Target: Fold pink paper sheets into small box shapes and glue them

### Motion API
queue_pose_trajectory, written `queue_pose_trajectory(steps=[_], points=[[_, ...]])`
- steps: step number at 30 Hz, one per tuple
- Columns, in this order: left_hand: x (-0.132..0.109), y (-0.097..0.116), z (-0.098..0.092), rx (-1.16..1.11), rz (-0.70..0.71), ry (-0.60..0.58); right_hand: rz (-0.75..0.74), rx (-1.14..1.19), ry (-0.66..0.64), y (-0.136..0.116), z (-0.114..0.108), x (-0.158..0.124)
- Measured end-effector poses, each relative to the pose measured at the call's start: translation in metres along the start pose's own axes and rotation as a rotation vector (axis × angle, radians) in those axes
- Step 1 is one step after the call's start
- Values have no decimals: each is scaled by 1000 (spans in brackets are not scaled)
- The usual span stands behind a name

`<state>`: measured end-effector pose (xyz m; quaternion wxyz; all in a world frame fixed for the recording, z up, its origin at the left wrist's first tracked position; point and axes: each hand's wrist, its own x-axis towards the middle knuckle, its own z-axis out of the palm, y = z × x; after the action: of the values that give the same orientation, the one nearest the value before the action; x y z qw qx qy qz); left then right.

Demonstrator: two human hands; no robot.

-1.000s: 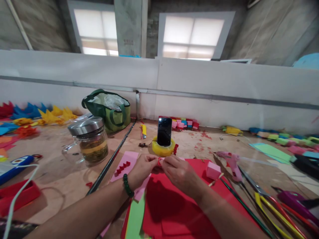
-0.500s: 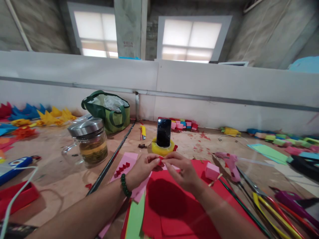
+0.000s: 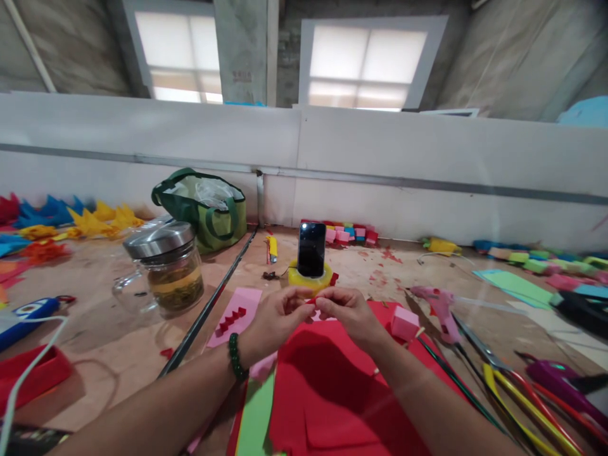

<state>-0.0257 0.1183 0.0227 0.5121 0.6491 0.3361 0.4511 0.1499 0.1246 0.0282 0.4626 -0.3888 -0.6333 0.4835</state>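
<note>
My left hand, with a green bead bracelet at its wrist, pinches a small piece of red paper. On the other side of that piece, the fingertips of my right hand are closed on it too. Both hands hover over large red paper sheets, and the fingers hide most of the small piece. Left of my left hand, several small folded red pieces sit in a row on a pink paper strip. A pink paper cube rests on the red sheets to the right.
A phone stands in a yellow tape roll straight ahead. To the left are a lidded glass mug and a green bag. A pink glue gun and yellow-handled scissors lie to the right.
My right hand's fingers have drawn in from being more spread and now pinch the red paper beside my left fingertips. The view has shifted slightly.
</note>
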Motion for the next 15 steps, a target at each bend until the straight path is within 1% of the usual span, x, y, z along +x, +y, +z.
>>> queue_pose_trajectory(steps=[2,4,8,10,12,15], points=[[1,1,-1,-6,-29,4,8,45,15,2,1,0],[0,3,-2,52,-11,40,7,56,30,4,2,0],[-2,6,-4,195,58,121,-62,-39,69,2,6,1],[-1,7,-4,248,81,126,-109,-93,83,1,7,1],[1,7,-4,181,57,111,-134,-142,86,0,7,1],[4,4,-3,-65,-35,113,-141,-168,80,2,7,1]])
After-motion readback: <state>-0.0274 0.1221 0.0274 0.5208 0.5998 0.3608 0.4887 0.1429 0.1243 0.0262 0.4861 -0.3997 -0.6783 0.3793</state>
